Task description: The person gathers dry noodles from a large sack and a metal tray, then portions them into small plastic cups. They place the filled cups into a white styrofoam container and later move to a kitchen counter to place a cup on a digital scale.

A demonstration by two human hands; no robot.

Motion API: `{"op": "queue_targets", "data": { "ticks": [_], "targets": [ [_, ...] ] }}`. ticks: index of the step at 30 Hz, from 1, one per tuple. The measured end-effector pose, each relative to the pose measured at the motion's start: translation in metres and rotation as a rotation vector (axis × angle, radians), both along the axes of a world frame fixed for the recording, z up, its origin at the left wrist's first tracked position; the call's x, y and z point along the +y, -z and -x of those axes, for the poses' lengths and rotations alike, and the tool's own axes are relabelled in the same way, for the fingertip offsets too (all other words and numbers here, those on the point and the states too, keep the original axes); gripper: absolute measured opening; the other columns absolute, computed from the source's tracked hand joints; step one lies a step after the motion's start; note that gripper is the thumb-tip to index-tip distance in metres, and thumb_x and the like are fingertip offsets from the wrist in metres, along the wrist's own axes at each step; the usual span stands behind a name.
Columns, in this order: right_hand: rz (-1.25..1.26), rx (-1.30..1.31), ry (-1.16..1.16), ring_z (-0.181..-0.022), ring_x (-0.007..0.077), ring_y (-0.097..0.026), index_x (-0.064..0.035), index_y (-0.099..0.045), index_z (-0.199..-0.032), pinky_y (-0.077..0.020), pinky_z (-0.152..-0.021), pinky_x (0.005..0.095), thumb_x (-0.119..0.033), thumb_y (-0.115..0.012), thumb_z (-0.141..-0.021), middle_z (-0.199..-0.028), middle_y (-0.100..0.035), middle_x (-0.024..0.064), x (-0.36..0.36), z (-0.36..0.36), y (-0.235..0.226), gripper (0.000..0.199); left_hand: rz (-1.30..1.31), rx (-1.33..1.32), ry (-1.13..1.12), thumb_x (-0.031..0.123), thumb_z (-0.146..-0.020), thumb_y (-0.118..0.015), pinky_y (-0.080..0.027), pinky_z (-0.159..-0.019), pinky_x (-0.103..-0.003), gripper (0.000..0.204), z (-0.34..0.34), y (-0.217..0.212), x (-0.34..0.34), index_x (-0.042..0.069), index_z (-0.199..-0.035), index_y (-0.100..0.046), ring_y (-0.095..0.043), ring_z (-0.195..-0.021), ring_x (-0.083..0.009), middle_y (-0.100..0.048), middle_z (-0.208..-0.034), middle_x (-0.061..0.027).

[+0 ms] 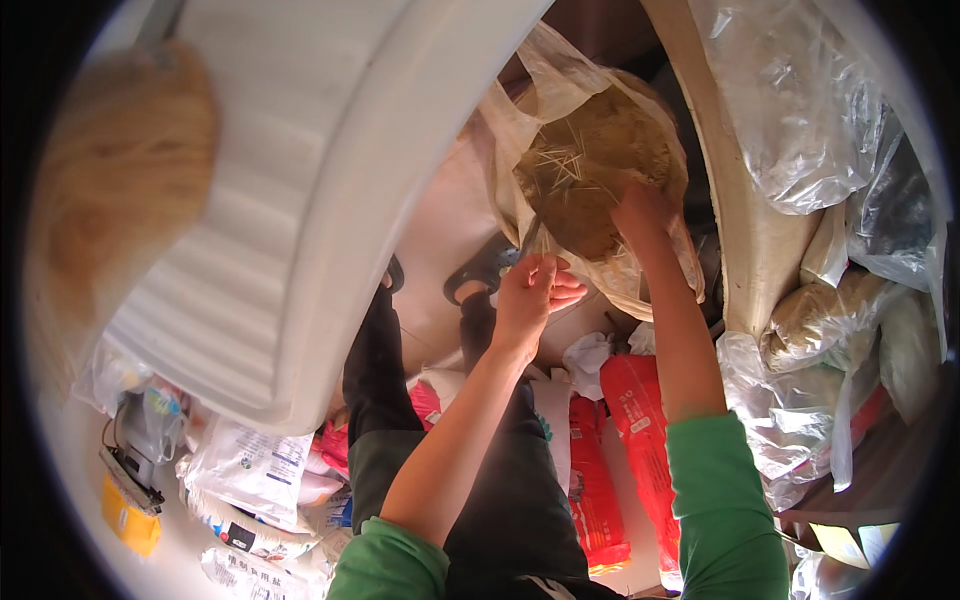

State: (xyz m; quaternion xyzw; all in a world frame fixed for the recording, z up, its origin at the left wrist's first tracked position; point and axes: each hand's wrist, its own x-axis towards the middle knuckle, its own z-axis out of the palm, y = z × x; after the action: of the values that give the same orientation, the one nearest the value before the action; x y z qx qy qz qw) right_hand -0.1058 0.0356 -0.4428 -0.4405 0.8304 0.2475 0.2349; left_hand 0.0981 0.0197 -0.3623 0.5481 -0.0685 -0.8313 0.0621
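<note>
Through the head camera, I have the right hand (645, 212) down inside a large translucent plastic bag (548, 68), over its right side, against a mass of tan powder (620, 135). Its fingertips are lost in shadow and powder, so I cannot tell whether they are spread, closed or holding anything. The left hand (528, 300) is at the bag's near edge, thumb and index finger drawn to a narrow gap or touching, the other fingers loosely extended to the right. I cannot make out whether any plastic lies between them.

The bag is in the upper middle of my view, mouth open toward me, its rim crumpled. A loose scatter of thin pale sticks (560, 165) lies on the powder, left of the right hand, some crossing one another.

To the left I see a white ribbed panel (240, 230) with a rounded edge, and beyond it a blurred wood-coloured object (135, 180). A tan curved board (735, 220) runs along the bag's right, with clear plastic packaging (795, 110) farther right.

Below, both forearms come out of green sleeves (725, 500). Between them are dark trousers (515, 500), with a dark shoe (485, 262) on the pale floor (440, 215). Red packages (645, 410) lie beside the legs, and white printed sacks (250, 465) are piled at lower left, near a yellow box (130, 515).
</note>
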Motion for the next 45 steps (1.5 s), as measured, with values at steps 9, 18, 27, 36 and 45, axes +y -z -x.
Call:
{"op": "queue_targets", "data": {
  "ticks": [9, 18, 27, 36, 45],
  "targets": [
    [0.24, -0.693, 0.416, -0.078, 0.0322, -0.063, -0.0085, -0.067, -0.083, -0.0481, -0.07, 0.0405, -0.034, -0.051, -0.085, -0.08, -0.064, 0.0152, 0.02, -0.076, -0.115, 0.03, 0.081, -0.049, -0.071, 0.021, -0.096, -0.043, -0.05, -0.085, -0.033, 0.029, 0.013, 0.005, 0.01, -0.004, -0.106, -0.054, -0.063, -0.092, -0.0225, -0.063, -0.101, -0.015],
    [0.178, -0.404, 0.153, -0.075, 0.0293, -0.062, -0.0111, -0.064, -0.09, -0.048, -0.066, 0.0383, -0.017, -0.064, -0.078, -0.077, -0.063, 0.0099, -0.021, -0.031, -0.032, 0.014, 0.095, -0.14, -0.197, 0.027, -0.097, -0.043, -0.048, -0.069, -0.026, 0.023, -0.007, 0.013, 0.003, 0.006, -0.093, -0.052, -0.054, -0.064, -0.0093, -0.051, -0.071, 0.0005],
    [0.173, -0.35, -0.217, -0.093, 0.0317, -0.059, -0.0158, -0.059, -0.105, -0.0495, -0.075, 0.0422, 0.002, -0.059, -0.07, -0.103, -0.06, 0.0101, -0.029, -0.026, 0.072, 0.04, 0.029, -0.156, -0.125, 0.031, -0.097, -0.044, -0.041, -0.054, -0.024, 0.025, -0.023, 0.007, -0.007, 0.007, -0.093, -0.049, -0.037, -0.049, -0.005, -0.043, -0.064, 0.0034],
    [0.275, -0.381, -0.337, -0.087, 0.0323, -0.061, -0.0113, -0.058, -0.1, -0.0518, -0.07, 0.0416, 0.004, -0.056, -0.07, -0.099, -0.058, 0.0112, -0.015, -0.015, 0.077, 0.034, 0.031, -0.1, -0.113, 0.03, -0.096, -0.048, -0.043, -0.056, -0.023, 0.027, -0.023, 0.006, 0.0, 0.004, -0.097, -0.053, -0.043, -0.05, -0.0042, -0.051, -0.07, 0.0018],
    [0.347, -0.351, -0.368, -0.082, 0.0319, -0.063, -0.0096, -0.056, -0.097, -0.0524, -0.065, 0.0416, 0.004, -0.058, -0.069, -0.093, -0.059, 0.0112, -0.012, -0.015, 0.082, 0.031, 0.03, -0.051, -0.148, 0.029, -0.095, -0.05, -0.044, -0.055, -0.023, 0.027, -0.014, 0.005, 0.0, 0.002, -0.098, -0.054, -0.043, -0.05, -0.0036, -0.052, -0.071, 0.0009]
  ]
}}
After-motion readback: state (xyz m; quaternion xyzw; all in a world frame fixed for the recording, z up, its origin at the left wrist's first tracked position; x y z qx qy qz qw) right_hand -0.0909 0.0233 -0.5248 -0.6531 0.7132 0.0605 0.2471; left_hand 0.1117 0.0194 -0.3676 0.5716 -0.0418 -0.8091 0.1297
